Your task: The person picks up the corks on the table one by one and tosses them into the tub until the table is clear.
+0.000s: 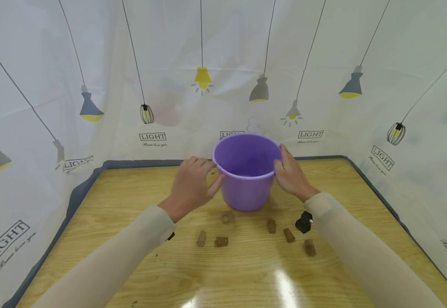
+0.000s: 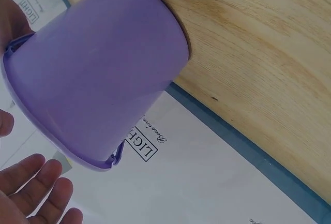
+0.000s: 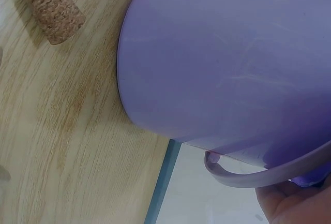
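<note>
A purple plastic bucket (image 1: 246, 192) stands upright on the wooden table, its mouth facing up and towards me. My right hand (image 1: 290, 173) grips the rim on the right side, thumb on the near side and fingers round the outside. Beside that grip, the bucket's handle (image 3: 248, 178) hangs along the rim in the right wrist view. At the left of the rim is my left hand (image 1: 194, 182), thumb and fingers spread apart. In the left wrist view its loosely bent fingers (image 2: 39, 188) show a gap from the bucket wall.
Several brown corks lie in front of the bucket, among them a cork (image 1: 221, 242) to the left and a cork (image 1: 289, 235) to the right. A white curtain (image 1: 192, 107) printed with lamps surrounds the wooden table (image 1: 131, 205) at the back and sides.
</note>
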